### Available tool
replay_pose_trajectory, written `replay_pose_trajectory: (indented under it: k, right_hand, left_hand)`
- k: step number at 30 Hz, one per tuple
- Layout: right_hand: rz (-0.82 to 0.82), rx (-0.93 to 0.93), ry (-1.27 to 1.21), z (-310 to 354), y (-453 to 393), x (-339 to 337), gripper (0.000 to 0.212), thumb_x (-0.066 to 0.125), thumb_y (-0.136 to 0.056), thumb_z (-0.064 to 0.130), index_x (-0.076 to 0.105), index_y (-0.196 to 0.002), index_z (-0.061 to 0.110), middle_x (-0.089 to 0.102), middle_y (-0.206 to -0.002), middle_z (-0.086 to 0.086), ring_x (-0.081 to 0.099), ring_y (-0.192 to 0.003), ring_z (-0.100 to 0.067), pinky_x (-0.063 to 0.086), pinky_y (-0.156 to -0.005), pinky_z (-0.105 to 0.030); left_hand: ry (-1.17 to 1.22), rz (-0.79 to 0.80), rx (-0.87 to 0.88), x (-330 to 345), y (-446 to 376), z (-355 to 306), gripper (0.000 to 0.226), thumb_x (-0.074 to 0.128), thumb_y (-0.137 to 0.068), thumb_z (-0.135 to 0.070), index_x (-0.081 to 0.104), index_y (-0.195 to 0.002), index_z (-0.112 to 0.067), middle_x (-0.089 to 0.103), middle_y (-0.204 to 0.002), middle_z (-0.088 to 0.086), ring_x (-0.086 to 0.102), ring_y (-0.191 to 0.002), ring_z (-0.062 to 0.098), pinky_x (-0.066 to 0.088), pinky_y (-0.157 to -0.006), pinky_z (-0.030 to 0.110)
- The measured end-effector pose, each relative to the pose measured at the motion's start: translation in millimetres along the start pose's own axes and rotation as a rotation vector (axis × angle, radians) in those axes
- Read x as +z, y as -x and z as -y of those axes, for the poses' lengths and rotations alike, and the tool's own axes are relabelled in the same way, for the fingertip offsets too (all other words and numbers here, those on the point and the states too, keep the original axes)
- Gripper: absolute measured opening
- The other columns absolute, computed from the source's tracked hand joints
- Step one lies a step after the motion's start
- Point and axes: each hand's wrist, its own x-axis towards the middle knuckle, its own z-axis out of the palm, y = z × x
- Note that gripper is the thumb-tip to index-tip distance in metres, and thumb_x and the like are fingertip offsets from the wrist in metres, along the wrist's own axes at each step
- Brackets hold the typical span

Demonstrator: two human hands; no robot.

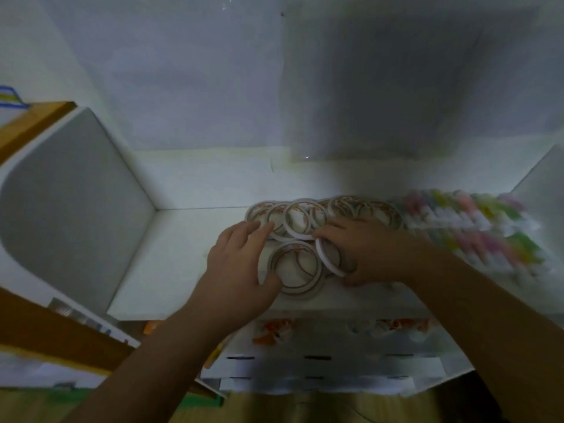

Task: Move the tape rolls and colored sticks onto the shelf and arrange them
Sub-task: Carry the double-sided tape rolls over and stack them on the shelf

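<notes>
Left hand (236, 270) on white shelf (183, 239), fingers extended over row of tape rolls (323, 216), thumb touching near roll (297, 268) lying flat. Right hand (372, 251) just beside it, fingers curled round tilted tape roll (329, 257), gripping it. Hands close, not touching. Tape rolls overlap in row along shelf back, at centre. Colored sticks (470, 224) lie in blurred rows right of rolls, on same shelf. Grey side panel (76, 203) at left. Below shelf, white drawers (320, 361), contents unclear.

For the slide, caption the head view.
Both hands arrange tape rolls on a white shelf, colored sticks alongside.
</notes>
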Motion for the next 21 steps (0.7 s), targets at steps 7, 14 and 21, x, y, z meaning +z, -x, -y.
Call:
replay_pose_trajectory:
  k: [7,14,21]
  right_hand:
    - [-0.232,-0.104,-0.251,-10,8,-5,0.091,0.077,-0.067,0.057,0.04,-0.145,0.029,0.048,-0.141,0.005,0.042,-0.129,-0.013,0.043,-0.106,-0.041]
    - [-0.288,-0.115,-0.465,-9,13,-11,0.097,0.085,-0.069,0.049,0.033,-0.15,0.036,0.038,-0.147,0.015,0.032,-0.134,0.003,0.028,-0.112,-0.02]
    - [-0.46,0.022,-0.393,-13,50,-15,0.093,0.084,-0.068,0.051,0.035,-0.145,0.036,0.041,-0.132,0.01,0.045,-0.117,-0.005,0.044,-0.099,-0.025]
  left_hand:
    - [-0.023,0.07,-0.006,2,-1,-5,0.083,0.053,-0.081,-0.055,0.022,-0.154,-0.031,0.029,-0.154,-0.007,0.019,-0.141,0.014,0.019,-0.116,0.032]
    - [-0.007,0.13,-0.07,18,-18,-22,0.106,0.064,-0.066,-0.079,0.023,-0.152,-0.032,0.032,-0.155,-0.006,0.031,-0.139,0.017,0.034,-0.114,0.035]
    - [-0.107,0.176,-0.119,33,-27,-45,0.114,0.063,-0.065,-0.081,0.016,-0.154,-0.028,0.03,-0.157,0.003,0.036,-0.138,0.025,0.04,-0.11,0.042]
